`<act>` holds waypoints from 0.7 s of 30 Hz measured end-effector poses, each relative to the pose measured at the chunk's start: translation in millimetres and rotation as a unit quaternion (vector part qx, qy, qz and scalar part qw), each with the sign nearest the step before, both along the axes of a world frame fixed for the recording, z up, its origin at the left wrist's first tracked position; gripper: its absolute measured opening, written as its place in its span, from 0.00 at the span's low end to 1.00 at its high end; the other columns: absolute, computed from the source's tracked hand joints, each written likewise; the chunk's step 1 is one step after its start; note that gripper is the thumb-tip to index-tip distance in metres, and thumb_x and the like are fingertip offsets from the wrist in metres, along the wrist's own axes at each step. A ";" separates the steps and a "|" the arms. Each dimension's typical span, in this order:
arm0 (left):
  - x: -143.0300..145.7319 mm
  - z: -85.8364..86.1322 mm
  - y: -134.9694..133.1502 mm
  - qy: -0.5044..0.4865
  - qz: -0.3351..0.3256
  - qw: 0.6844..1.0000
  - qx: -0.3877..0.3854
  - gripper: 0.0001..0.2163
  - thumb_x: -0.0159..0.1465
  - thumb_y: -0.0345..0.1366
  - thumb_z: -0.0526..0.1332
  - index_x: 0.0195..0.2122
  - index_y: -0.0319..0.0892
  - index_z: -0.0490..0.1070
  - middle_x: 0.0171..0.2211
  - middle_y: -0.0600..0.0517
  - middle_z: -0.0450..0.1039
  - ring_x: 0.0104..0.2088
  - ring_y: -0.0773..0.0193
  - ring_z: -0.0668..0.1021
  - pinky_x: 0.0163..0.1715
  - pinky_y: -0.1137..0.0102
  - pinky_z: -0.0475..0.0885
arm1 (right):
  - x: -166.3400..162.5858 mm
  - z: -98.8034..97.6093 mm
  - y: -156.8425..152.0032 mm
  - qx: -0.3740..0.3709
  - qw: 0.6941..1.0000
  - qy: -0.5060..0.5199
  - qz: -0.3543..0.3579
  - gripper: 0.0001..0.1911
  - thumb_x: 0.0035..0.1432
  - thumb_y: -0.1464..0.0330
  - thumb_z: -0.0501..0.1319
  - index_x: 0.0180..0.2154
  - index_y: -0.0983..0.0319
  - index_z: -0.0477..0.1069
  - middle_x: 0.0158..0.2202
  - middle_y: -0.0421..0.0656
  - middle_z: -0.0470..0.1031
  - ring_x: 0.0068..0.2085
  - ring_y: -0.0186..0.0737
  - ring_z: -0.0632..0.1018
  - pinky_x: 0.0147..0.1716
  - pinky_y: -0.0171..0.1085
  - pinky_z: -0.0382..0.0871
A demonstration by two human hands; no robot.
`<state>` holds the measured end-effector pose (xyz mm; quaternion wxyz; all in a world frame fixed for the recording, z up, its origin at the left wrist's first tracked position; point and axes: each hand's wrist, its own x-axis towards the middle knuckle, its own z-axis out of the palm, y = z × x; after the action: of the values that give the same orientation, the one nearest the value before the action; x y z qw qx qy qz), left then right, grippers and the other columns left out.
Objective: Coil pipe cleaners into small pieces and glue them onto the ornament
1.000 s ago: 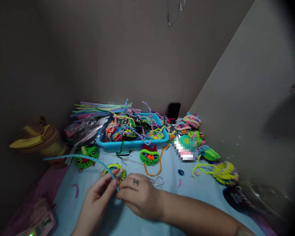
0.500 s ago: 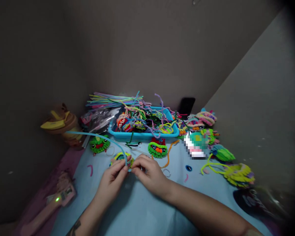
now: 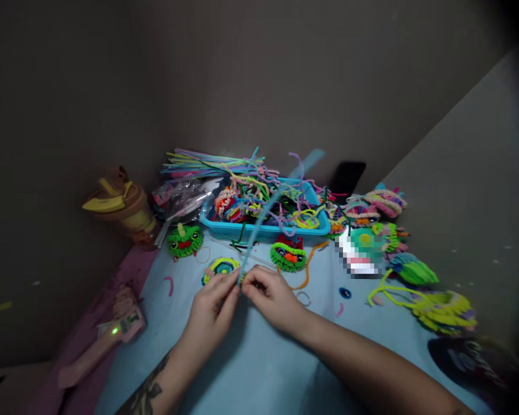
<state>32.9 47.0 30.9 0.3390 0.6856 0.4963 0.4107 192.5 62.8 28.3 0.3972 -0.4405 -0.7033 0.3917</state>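
Note:
Between my hands is a light blue pipe cleaner [image 3: 259,222], its long free end rising and leaning right over the tray. My left hand [image 3: 216,302] pinches it near its lower end with thumb and fingers. The fingertips of my right hand [image 3: 272,297] are closed at that same lower end, close to the left fingertips, which partly hide it. Just behind my hands lies a round yellow and blue pipe-cleaner piece [image 3: 222,265], its near side covered by my fingers. A green pipe-cleaner face [image 3: 288,255] with eyes and an orange mouth lies behind my right hand.
A blue tray [image 3: 268,231] heaped with pipe cleaners stands at the back, with a bundle of straight pipe cleaners [image 3: 211,163] behind it. Another green face [image 3: 185,241] lies left. Finished-looking pieces [image 3: 443,311] line the right. A pink glue gun [image 3: 108,340] rests at the left edge.
The pipe cleaner's free end has swung from the left over to the upper right. My hands stay together at its lower end. The whole view has shifted slightly.

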 end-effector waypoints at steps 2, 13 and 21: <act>-1.3 -3.2 1.5 -0.022 0.046 0.999 -0.013 0.12 0.58 0.35 0.60 0.41 0.43 0.79 0.36 0.46 0.79 0.38 0.57 0.79 0.42 0.66 0.72 | -0.3 1.2 -0.8 -0.002 1.000 -0.006 0.015 0.08 0.54 0.77 0.58 0.25 0.62 0.68 0.25 0.37 0.67 0.30 0.33 0.70 0.31 0.32 0.63; -3.6 -6.6 2.6 0.031 -0.031 0.999 -0.014 0.12 0.60 0.33 0.57 0.39 0.44 0.80 0.33 0.46 0.80 0.33 0.59 0.79 0.36 0.67 0.73 | 3.0 -5.9 7.3 -0.080 0.995 -0.003 -0.059 0.05 0.52 0.70 0.59 0.25 0.62 0.70 0.27 0.41 0.71 0.30 0.37 0.72 0.29 0.34 0.64; -7.0 -2.6 0.6 0.129 -0.097 0.985 0.064 0.13 0.62 0.28 0.54 0.41 0.42 0.77 0.32 0.47 0.78 0.33 0.62 0.79 0.34 0.70 0.73 | 0.1 -2.8 5.8 -0.081 0.996 0.009 -0.037 0.07 0.51 0.70 0.57 0.22 0.61 0.63 0.24 0.37 0.64 0.28 0.33 0.67 0.26 0.31 0.60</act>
<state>25.9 47.6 28.2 0.2655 0.7982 0.4396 0.3148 192.7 68.7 25.5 0.3808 -0.4936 -0.6489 0.4363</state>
